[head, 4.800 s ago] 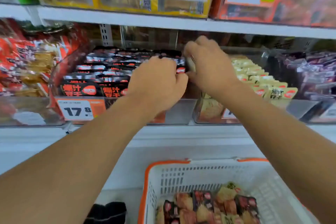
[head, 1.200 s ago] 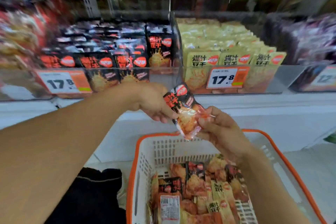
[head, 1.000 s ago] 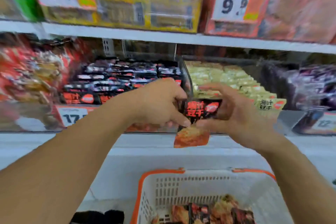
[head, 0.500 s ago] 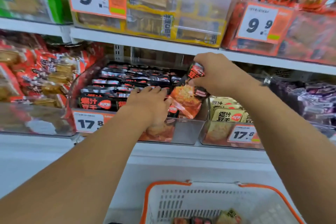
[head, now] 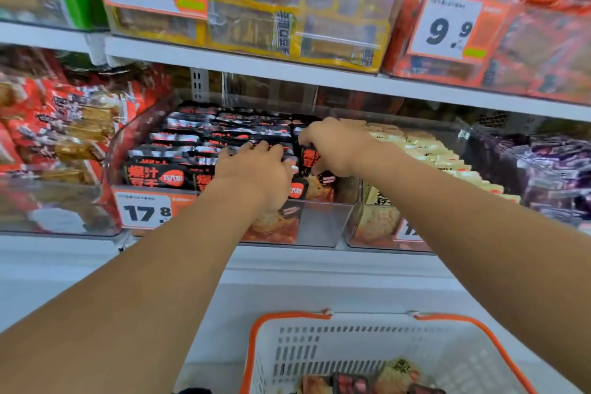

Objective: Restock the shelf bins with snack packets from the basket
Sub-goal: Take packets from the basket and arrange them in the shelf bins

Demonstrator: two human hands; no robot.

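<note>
The basket (head: 377,349) sits below the shelf bin (head: 319,224), between the two forearms.

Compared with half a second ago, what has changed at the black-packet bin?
The right hand has lowered the black snack packet from above the clear plastic bin down into its front right corner, still gripping it. The left hand still rests on the packets beside it.

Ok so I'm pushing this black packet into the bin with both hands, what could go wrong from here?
The black packet under your right hand sits at the bin's right front corner, beside the yellow packets; it could slip over the divider into the wrong bin. Your left hand rests on the standing row of black packets, so pressing hard may topple them. The clear bin has a low front wall, so a loose packet could fall out.
</note>
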